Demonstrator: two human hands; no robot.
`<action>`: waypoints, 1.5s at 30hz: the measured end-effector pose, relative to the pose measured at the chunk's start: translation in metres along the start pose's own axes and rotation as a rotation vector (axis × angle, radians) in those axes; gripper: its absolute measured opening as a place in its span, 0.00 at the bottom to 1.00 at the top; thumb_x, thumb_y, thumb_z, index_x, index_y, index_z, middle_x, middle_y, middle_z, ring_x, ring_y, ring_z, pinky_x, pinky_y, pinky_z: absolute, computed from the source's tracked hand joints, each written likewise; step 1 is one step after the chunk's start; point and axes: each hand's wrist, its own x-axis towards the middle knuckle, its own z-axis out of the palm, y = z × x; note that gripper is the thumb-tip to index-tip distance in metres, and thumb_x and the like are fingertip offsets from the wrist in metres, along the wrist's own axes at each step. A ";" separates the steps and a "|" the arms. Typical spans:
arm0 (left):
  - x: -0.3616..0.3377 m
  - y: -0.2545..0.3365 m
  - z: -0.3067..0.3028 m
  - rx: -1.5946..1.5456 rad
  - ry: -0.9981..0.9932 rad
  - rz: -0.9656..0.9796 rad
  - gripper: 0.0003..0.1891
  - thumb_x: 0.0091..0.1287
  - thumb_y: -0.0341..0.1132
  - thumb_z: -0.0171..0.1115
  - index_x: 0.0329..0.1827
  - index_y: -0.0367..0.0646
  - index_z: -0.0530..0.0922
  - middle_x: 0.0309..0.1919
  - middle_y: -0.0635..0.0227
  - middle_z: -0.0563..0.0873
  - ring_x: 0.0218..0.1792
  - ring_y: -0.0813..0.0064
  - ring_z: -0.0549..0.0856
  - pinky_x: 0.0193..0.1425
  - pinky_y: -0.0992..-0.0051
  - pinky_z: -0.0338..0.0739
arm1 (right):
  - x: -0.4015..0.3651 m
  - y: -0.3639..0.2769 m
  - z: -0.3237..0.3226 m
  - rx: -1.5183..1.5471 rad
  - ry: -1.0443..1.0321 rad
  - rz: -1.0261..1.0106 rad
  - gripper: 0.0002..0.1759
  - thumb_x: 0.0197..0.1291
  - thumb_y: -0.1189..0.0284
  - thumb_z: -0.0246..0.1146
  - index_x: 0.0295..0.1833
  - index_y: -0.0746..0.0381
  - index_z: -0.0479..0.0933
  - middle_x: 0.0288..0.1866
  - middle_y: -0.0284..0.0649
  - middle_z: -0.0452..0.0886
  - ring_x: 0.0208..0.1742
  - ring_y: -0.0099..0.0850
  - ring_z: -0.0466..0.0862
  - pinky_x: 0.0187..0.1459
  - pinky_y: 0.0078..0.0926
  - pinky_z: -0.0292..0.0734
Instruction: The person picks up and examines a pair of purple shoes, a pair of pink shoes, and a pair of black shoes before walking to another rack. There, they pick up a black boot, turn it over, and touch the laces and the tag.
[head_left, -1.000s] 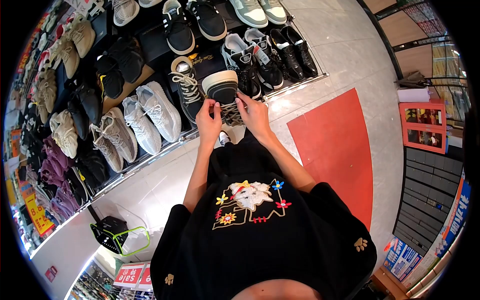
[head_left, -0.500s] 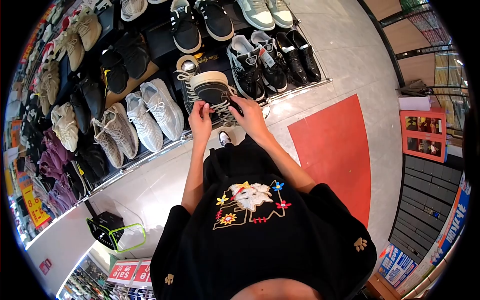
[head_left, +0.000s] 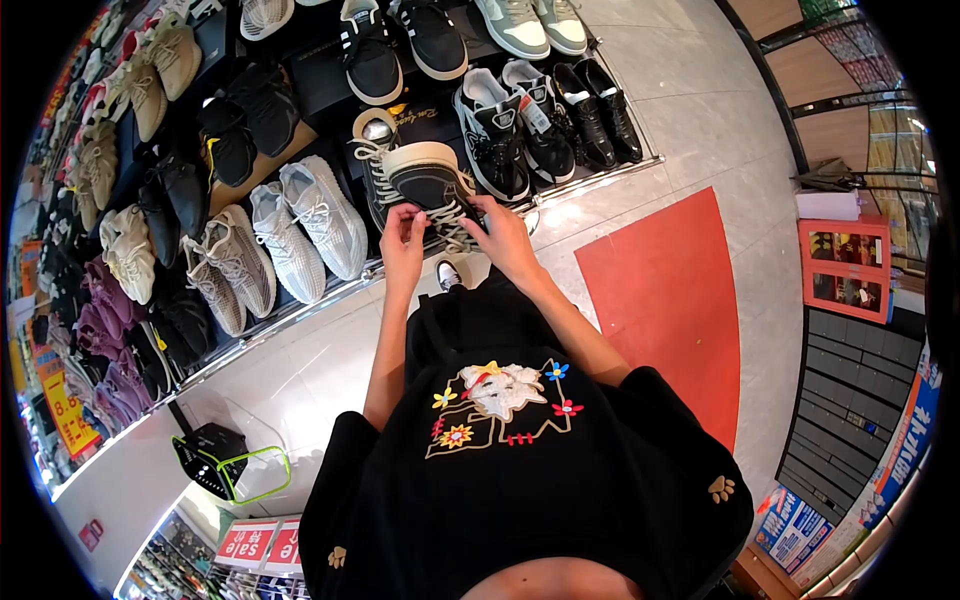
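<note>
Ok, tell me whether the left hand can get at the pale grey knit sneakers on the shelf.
Probably yes. The pale grey knit sneakers lie on the shelf beside the left hand, nothing between; but it is pinching the laces of the dark sneaker and must let go first.

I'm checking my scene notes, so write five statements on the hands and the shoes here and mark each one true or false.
1. Both the left hand and the right hand are on the dark sneaker with the cream toe. True.
2. That sneaker has no laces. False: pale laces run down it at the fingers.
3. The red floor patch lies on the person's left. False: it lies on the person's right.
4. A pair of pale grey knit sneakers stands on the shelf left of the held shoe. True.
5. The black basket has a red rim. False: its rim is green.
</note>
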 end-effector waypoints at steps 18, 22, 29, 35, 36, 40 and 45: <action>-0.020 0.003 0.006 0.095 -0.116 -0.034 0.16 0.67 0.28 0.63 0.55 0.35 0.72 0.46 0.59 0.83 0.44 0.72 0.85 0.51 0.75 0.78 | 0.000 0.009 -0.007 -0.016 0.064 0.022 0.17 0.60 0.66 0.68 0.49 0.65 0.75 0.40 0.50 0.85 0.42 0.45 0.86 0.41 0.35 0.80; -0.020 0.009 0.009 0.081 -0.155 -0.059 0.15 0.69 0.29 0.60 0.56 0.36 0.72 0.50 0.59 0.84 0.49 0.69 0.84 0.53 0.73 0.77 | 0.001 0.011 -0.010 -0.003 0.059 0.092 0.17 0.62 0.68 0.67 0.49 0.67 0.76 0.42 0.49 0.85 0.44 0.43 0.87 0.43 0.31 0.80; -0.020 0.000 0.012 0.192 -0.220 0.075 0.20 0.68 0.30 0.60 0.63 0.39 0.71 0.58 0.59 0.80 0.57 0.65 0.80 0.57 0.69 0.76 | 0.003 0.020 -0.012 0.111 0.048 0.191 0.15 0.65 0.68 0.64 0.50 0.68 0.76 0.41 0.50 0.85 0.42 0.41 0.87 0.42 0.31 0.79; -0.022 0.005 0.016 0.236 -0.246 0.028 0.26 0.65 0.29 0.64 0.66 0.40 0.68 0.59 0.56 0.78 0.55 0.63 0.80 0.56 0.68 0.76 | -0.002 0.024 -0.014 0.159 0.027 0.156 0.17 0.65 0.75 0.57 0.59 0.65 0.74 0.39 0.53 0.83 0.36 0.43 0.85 0.39 0.33 0.77; -0.020 0.005 0.017 0.295 -0.229 0.073 0.28 0.63 0.29 0.65 0.66 0.39 0.68 0.58 0.55 0.78 0.54 0.62 0.81 0.55 0.68 0.76 | -0.002 0.023 -0.014 0.140 0.003 0.167 0.19 0.65 0.77 0.56 0.61 0.64 0.73 0.38 0.53 0.83 0.35 0.42 0.84 0.38 0.33 0.76; -0.012 -0.005 0.021 0.444 -0.179 0.112 0.29 0.60 0.30 0.67 0.65 0.37 0.69 0.56 0.53 0.78 0.49 0.59 0.83 0.51 0.66 0.78 | -0.001 0.032 -0.008 0.127 0.062 0.085 0.21 0.63 0.79 0.55 0.63 0.63 0.73 0.37 0.53 0.82 0.33 0.43 0.83 0.37 0.34 0.76; 0.003 -0.017 0.029 0.593 -0.221 -0.016 0.25 0.63 0.31 0.61 0.63 0.34 0.70 0.46 0.46 0.83 0.39 0.55 0.86 0.44 0.64 0.79 | 0.003 0.030 -0.011 0.136 0.009 0.145 0.24 0.62 0.80 0.55 0.65 0.63 0.72 0.38 0.53 0.82 0.34 0.44 0.83 0.38 0.34 0.76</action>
